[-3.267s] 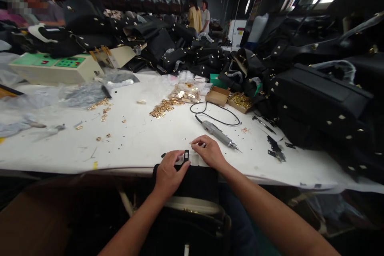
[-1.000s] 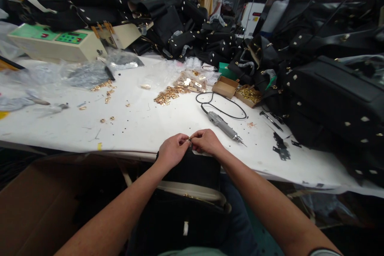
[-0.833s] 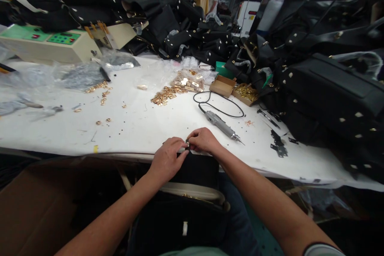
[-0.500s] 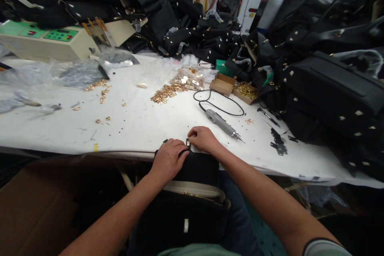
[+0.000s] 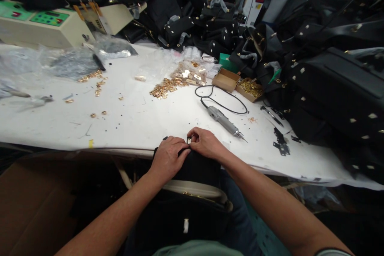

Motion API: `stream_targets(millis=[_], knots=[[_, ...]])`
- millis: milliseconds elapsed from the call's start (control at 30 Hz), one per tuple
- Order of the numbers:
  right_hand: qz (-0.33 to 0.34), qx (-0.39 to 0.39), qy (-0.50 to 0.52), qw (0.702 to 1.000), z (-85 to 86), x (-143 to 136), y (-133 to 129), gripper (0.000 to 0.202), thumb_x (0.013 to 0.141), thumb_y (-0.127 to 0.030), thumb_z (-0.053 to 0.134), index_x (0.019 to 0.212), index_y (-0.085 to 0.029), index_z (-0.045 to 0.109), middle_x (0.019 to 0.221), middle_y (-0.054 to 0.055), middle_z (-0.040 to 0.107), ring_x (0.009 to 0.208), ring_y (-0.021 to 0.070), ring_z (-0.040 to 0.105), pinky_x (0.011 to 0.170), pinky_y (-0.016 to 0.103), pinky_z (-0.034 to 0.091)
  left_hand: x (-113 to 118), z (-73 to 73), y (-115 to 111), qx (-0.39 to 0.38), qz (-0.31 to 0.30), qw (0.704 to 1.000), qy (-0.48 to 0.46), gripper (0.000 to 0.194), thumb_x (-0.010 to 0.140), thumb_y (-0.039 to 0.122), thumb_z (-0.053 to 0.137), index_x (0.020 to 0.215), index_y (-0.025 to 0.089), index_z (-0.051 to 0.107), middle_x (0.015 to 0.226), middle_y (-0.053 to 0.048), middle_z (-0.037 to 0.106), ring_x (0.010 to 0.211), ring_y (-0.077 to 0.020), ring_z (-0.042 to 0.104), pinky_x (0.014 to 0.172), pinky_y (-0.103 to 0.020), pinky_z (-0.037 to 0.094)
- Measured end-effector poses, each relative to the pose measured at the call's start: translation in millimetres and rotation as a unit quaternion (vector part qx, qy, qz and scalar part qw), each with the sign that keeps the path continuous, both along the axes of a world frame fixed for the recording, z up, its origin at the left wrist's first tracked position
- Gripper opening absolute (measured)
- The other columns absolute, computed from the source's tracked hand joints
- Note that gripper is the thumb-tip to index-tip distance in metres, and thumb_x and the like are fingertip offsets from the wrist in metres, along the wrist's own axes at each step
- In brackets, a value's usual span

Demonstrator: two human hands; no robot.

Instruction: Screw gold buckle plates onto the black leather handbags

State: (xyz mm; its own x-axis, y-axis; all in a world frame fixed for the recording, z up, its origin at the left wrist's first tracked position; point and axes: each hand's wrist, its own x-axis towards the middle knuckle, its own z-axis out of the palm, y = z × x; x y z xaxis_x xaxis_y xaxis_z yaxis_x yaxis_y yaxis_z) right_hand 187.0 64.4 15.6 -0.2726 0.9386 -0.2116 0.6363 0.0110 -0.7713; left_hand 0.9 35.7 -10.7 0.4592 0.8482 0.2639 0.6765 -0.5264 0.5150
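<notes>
A black bag (image 5: 198, 168) with a pale-edged zip opening lies over my lap, against the table's front edge. My left hand (image 5: 170, 155) is closed on the bag's upper part, its fingertips near a small black tab. That tab bears a small metal fitting (image 5: 189, 140), and my right hand (image 5: 204, 142) pinches it between thumb and fingers. A grey electric screwdriver (image 5: 223, 121) with a black cable lies beyond my right hand. Small gold metal pieces (image 5: 163, 89) form a pile farther back on the white table (image 5: 144, 124).
Black bags (image 5: 339, 92) are heaped at the right and back. A cream machine (image 5: 60, 28) with green panels stands back left. Plastic bags (image 5: 69, 62), an open box of gold parts (image 5: 249, 89) and black plates (image 5: 281, 143) lie on the table. Two people stand in the background.
The view has tilted down slightly. My right fingers have shifted a little and now pinch the tab with the fitting. My left hand stays almost in place on the bag.
</notes>
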Motion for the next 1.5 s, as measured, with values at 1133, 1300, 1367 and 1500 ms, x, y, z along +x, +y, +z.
stream_targets(millis=[1133,1300,1367,1500], knots=[[0.048,-0.044,-0.072,0.995,9.6,0,21,0.025,0.072,-0.022,0.067,0.097,-0.020,0.066,0.082,-0.001,0.071,0.072,0.0145,0.060,0.061,0.024,0.038,-1,5.9,5,0.024,-0.049,0.998,0.037,0.013,0.094,0.024,0.063,0.096,0.021,0.075,0.107,-0.003,0.076,0.099,-0.0231,0.062,0.091,-0.042,0.050],[0.044,-0.034,-0.095,0.994,8.6,-2,21,0.028,0.071,-0.025,0.070,0.098,-0.021,0.067,0.083,-0.001,0.071,0.073,0.0141,0.060,0.060,0.024,0.038,-1,2.5,5,0.038,-0.037,0.998,0.017,0.012,0.093,0.023,0.065,0.095,0.022,0.076,0.106,-0.002,0.077,0.099,-0.0225,0.063,0.091,-0.042,0.050],[0.050,-0.039,-0.079,0.995,7.5,2,22,0.029,0.071,-0.023,0.072,0.099,-0.020,0.066,0.082,-0.002,0.070,0.072,0.0136,0.060,0.060,0.023,0.039,-1,3.1,5,0.034,-0.038,0.998,0.022,0.012,0.093,0.024,0.064,0.095,0.022,0.076,0.107,-0.002,0.076,0.099,-0.0223,0.063,0.091,-0.041,0.050],[0.040,-0.087,0.020,0.995,1.5,9,26,0.025,0.073,-0.023,0.071,0.097,-0.019,0.064,0.076,-0.003,0.068,0.065,0.0124,0.061,0.058,0.022,0.044,-1,8.5,5,0.022,-0.045,0.998,0.042,0.012,0.093,0.024,0.064,0.094,0.021,0.076,0.108,-0.003,0.076,0.100,-0.0220,0.062,0.092,-0.041,0.050]])
